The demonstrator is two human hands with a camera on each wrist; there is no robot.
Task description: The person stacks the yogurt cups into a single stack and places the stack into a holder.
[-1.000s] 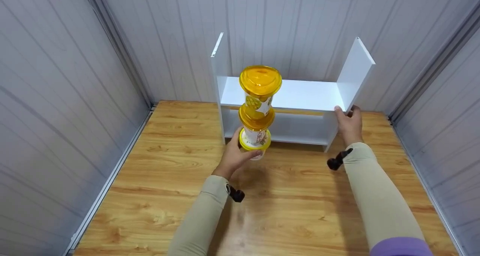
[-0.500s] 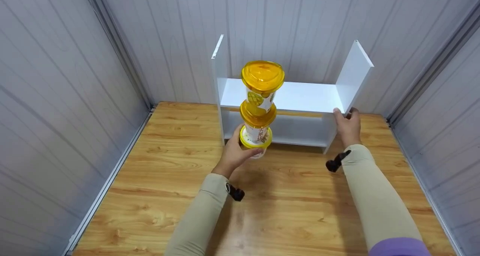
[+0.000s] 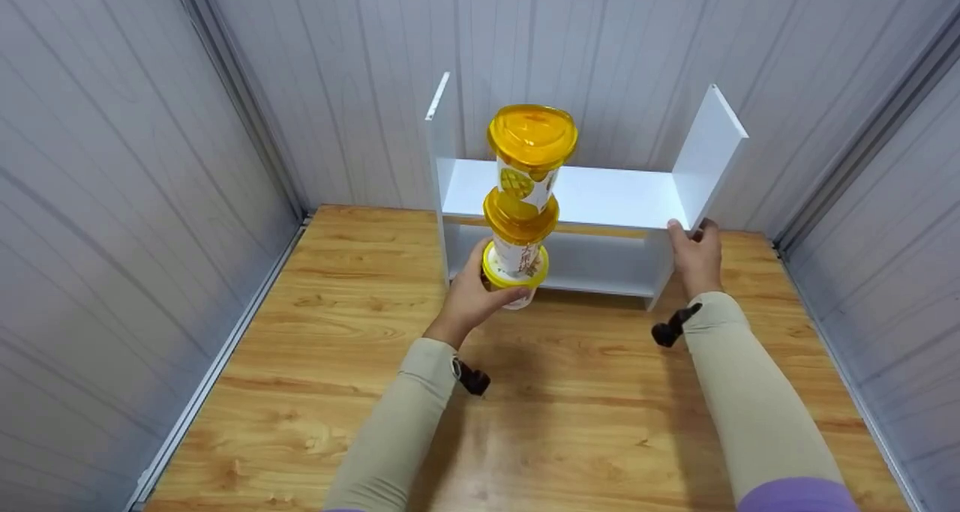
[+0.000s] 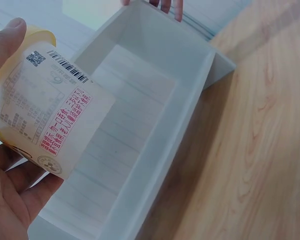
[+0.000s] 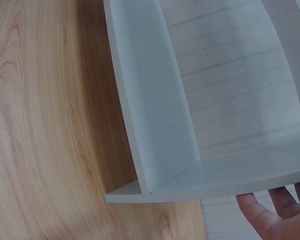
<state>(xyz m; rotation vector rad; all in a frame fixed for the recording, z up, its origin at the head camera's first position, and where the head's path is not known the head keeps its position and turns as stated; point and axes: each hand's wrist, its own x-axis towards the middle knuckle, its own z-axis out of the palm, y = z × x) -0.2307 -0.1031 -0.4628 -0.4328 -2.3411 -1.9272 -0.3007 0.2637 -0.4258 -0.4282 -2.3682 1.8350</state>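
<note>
Your left hand clamps the cup stack at its base; right hand grips the shelf. Shelving underway; keep it upright.

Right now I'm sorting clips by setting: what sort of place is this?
Likely a small panelled booth set up for recording: grey wall panels close round a wooden tabletop that bears only a white shelf unit.

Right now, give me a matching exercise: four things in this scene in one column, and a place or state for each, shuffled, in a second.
Things:
1. left hand
2. right hand
3. top cup lid
4. wooden tabletop

Places or states:
A. orange, highest in the stack
B. grips the bottom cup
C. lies under the white shelf
D. holds the shelf's right side panel

Pairs: 1-B, 2-D, 3-A, 4-C
</note>
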